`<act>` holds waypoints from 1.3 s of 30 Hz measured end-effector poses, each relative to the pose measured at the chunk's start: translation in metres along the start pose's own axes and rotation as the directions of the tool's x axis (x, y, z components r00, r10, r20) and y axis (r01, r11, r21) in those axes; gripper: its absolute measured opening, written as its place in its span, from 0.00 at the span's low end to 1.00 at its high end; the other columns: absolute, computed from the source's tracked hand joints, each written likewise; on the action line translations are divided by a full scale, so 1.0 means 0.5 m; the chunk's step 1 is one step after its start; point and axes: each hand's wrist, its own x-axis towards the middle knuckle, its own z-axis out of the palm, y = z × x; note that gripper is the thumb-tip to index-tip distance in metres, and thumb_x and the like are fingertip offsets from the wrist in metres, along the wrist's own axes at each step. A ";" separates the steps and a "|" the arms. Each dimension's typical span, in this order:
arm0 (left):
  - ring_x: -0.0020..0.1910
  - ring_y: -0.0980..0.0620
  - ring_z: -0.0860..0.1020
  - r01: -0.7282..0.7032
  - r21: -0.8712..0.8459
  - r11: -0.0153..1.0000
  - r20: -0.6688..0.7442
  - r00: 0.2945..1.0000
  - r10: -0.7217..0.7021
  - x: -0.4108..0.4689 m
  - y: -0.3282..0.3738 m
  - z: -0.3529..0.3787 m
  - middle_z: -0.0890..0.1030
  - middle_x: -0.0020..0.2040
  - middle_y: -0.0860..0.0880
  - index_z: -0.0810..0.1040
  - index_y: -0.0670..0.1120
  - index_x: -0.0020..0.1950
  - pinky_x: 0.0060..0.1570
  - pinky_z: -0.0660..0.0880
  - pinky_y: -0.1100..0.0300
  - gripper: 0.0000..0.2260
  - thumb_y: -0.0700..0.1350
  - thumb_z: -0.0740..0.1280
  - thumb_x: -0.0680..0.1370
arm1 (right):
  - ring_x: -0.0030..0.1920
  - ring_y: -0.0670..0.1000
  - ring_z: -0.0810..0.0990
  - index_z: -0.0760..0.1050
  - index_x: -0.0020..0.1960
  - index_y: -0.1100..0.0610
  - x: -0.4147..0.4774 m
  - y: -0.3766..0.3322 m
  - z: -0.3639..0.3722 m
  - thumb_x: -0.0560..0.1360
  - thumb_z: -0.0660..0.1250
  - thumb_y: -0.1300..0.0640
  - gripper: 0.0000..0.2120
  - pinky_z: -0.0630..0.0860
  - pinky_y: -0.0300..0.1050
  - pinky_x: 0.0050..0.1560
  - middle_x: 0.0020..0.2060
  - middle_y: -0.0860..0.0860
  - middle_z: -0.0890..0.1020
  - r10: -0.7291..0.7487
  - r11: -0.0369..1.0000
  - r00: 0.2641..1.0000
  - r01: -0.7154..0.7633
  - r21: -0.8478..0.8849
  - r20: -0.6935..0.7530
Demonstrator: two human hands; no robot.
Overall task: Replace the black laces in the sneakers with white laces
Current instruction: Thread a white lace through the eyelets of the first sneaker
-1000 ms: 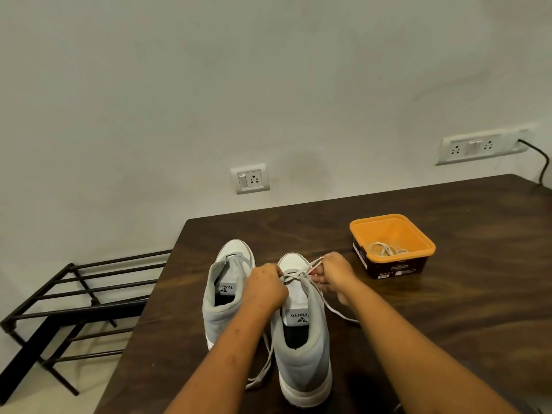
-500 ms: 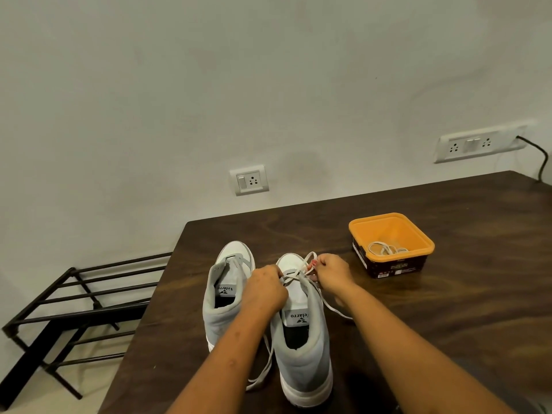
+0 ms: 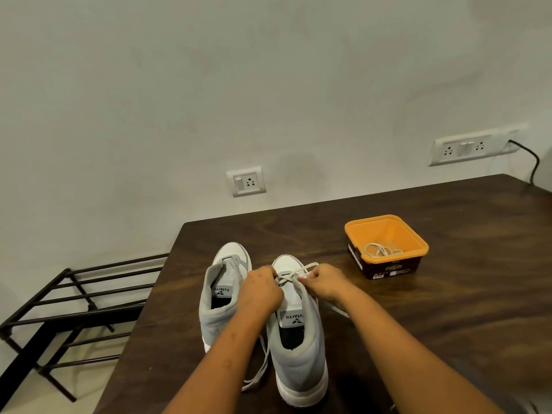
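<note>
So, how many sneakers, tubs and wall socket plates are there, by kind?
Sneakers: 2, the unlaced sneaker and the sneaker being laced
Orange tub: 1
Wall socket plates: 2, the small plate and the long plate
Total: 5

We count two sneakers: left sneaker point(image 3: 222, 309) at nine o'clock, right sneaker point(image 3: 301, 354) at three. Two hands: left hand point(image 3: 261, 291), right hand point(image 3: 327, 283). One white lace point(image 3: 294, 274) in the right sneaker; one coil of lace point(image 3: 379, 250) in one orange tub point(image 3: 388, 231) at two o'clock. One table point(image 3: 448, 324). Two socket plates: small socket plate point(image 3: 246, 181) at twelve, long socket plate point(image 3: 466, 148) at two. One cable point(image 3: 531, 162), one rack point(image 3: 74, 297) at nine.
</note>
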 end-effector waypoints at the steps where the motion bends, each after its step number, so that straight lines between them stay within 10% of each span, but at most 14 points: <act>1: 0.59 0.47 0.75 0.001 -0.002 1.000 -0.002 1.000 -0.001 -0.001 0.000 0.000 0.79 0.58 0.45 0.76 0.45 0.59 0.55 0.71 0.56 0.11 0.40 0.59 0.78 | 0.40 0.48 0.73 0.68 0.31 0.52 -0.001 -0.003 0.003 0.78 0.65 0.50 0.17 0.69 0.40 0.40 0.35 0.49 0.74 -0.020 0.999 1.000 0.019 -0.029 -0.011; 8: 0.58 0.45 0.75 0.015 0.043 0.999 0.003 1.000 -0.016 -0.002 0.003 0.004 0.79 0.57 0.44 0.77 0.45 0.58 0.55 0.71 0.56 0.11 0.40 0.60 0.77 | 0.53 0.60 0.79 0.69 0.37 0.53 -0.005 -0.003 0.000 0.76 0.64 0.64 0.12 0.77 0.55 0.56 0.51 0.60 0.81 -0.031 0.997 0.996 0.037 0.070 -0.086; 13: 0.60 0.46 0.75 0.012 0.071 0.997 -0.016 1.000 -0.011 -0.001 0.002 0.009 0.79 0.58 0.44 0.76 0.46 0.60 0.55 0.71 0.57 0.14 0.39 0.60 0.76 | 0.38 0.51 0.77 0.68 0.42 0.57 -0.032 -0.004 -0.032 0.82 0.52 0.64 0.12 0.72 0.41 0.36 0.42 0.57 0.79 -0.074 0.944 0.995 0.048 0.326 0.068; 19: 0.57 0.45 0.77 0.000 0.087 0.996 -0.033 0.999 0.003 -0.010 0.007 0.008 0.80 0.57 0.44 0.75 0.48 0.62 0.53 0.73 0.56 0.18 0.37 0.59 0.74 | 0.42 0.54 0.78 0.69 0.44 0.54 -0.054 -0.004 -0.052 0.82 0.52 0.58 0.11 0.66 0.45 0.37 0.38 0.53 0.75 -0.114 0.899 0.980 0.032 0.436 0.165; 27: 0.59 0.48 0.76 -0.034 0.002 0.999 0.165 0.986 0.033 0.014 0.021 -0.007 0.79 0.60 0.48 0.79 0.53 0.58 0.54 0.72 0.58 0.15 0.43 0.60 0.76 | 0.36 0.45 0.67 0.70 0.46 0.54 -0.053 -0.032 -0.024 0.82 0.56 0.56 0.08 0.64 0.40 0.36 0.39 0.50 0.73 -0.296 0.954 0.954 0.293 0.061 0.041; 31: 0.46 0.42 0.79 0.053 -0.158 0.986 0.323 0.946 0.001 0.032 0.018 -0.016 0.80 0.49 0.42 0.77 0.47 0.47 0.39 0.77 0.55 0.08 0.41 0.58 0.75 | 0.40 0.47 0.70 0.71 0.46 0.53 -0.046 -0.035 -0.016 0.81 0.59 0.53 0.07 0.67 0.41 0.39 0.40 0.49 0.74 -0.277 0.959 0.961 0.276 0.069 0.010; 39: 0.31 0.49 0.75 0.419 -0.630 0.654 0.577 0.816 0.034 0.044 -0.039 -0.027 0.74 0.46 0.43 0.69 0.47 0.49 0.31 0.79 0.56 0.10 0.35 0.51 0.80 | 0.54 0.55 0.75 0.68 0.62 0.47 -0.044 -0.022 -0.011 0.72 0.65 0.61 0.20 0.74 0.46 0.50 0.58 0.55 0.73 -0.183 0.946 0.977 0.205 -0.252 0.109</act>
